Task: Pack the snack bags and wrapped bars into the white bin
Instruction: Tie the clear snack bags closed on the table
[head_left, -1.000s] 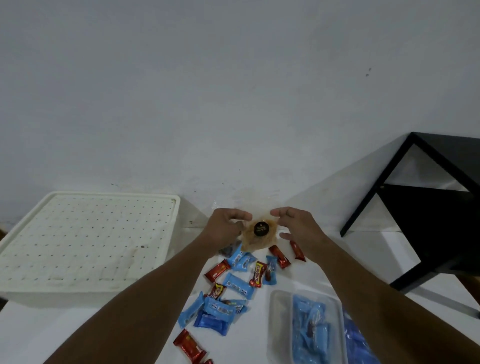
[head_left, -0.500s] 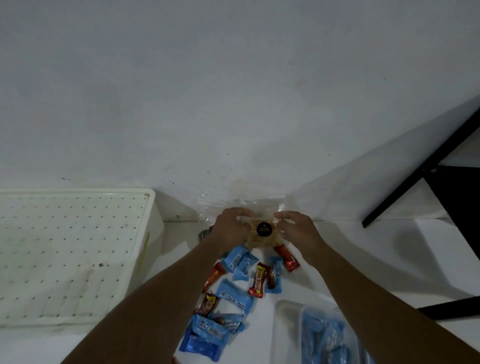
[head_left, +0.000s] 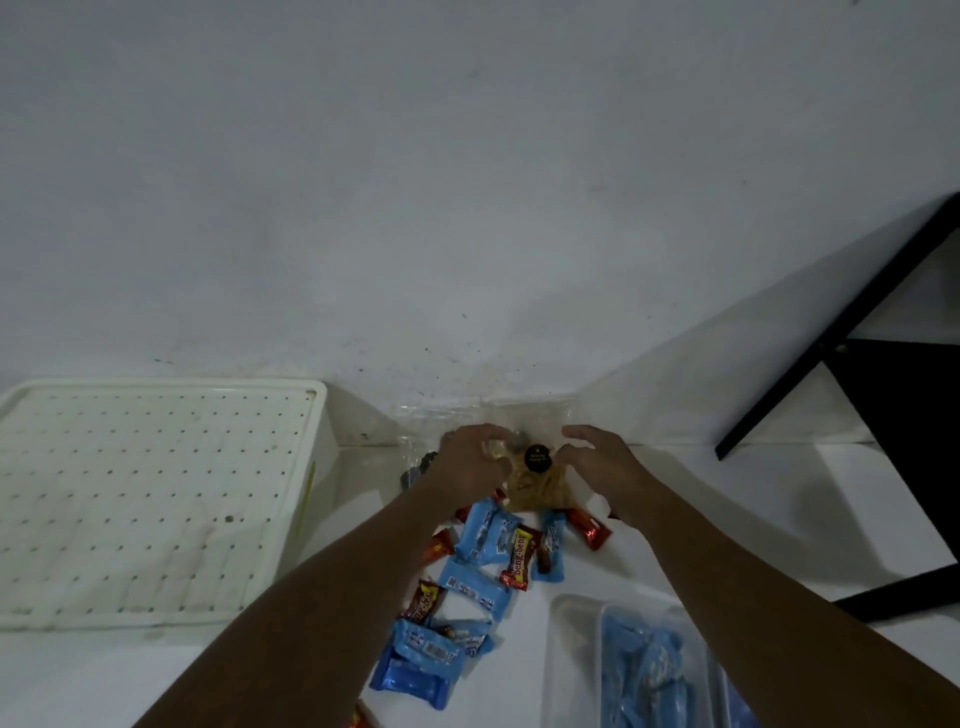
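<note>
A clear snack bag (head_left: 535, 486) with tan contents and a round black sticker stands at the far edge of the table, against the wall. My left hand (head_left: 470, 460) grips its left side and my right hand (head_left: 605, 465) holds its right side; the clear top stretches wide between them. In front of the bag lie several blue wrapped bars (head_left: 485, 538) and red wrapped bars (head_left: 588, 529), scattered toward me. The white bin (head_left: 571, 654) sits at the near right, with blue packets (head_left: 644, 670) inside it.
A large white perforated crate (head_left: 156, 499) fills the left side of the table. A black metal frame (head_left: 893, 415) stands to the right. The white wall runs close behind the bag.
My hands have moved apart and the bag's clear top has spread wider. The bag has sunk toward the table by the wall, and my view has shifted right.
</note>
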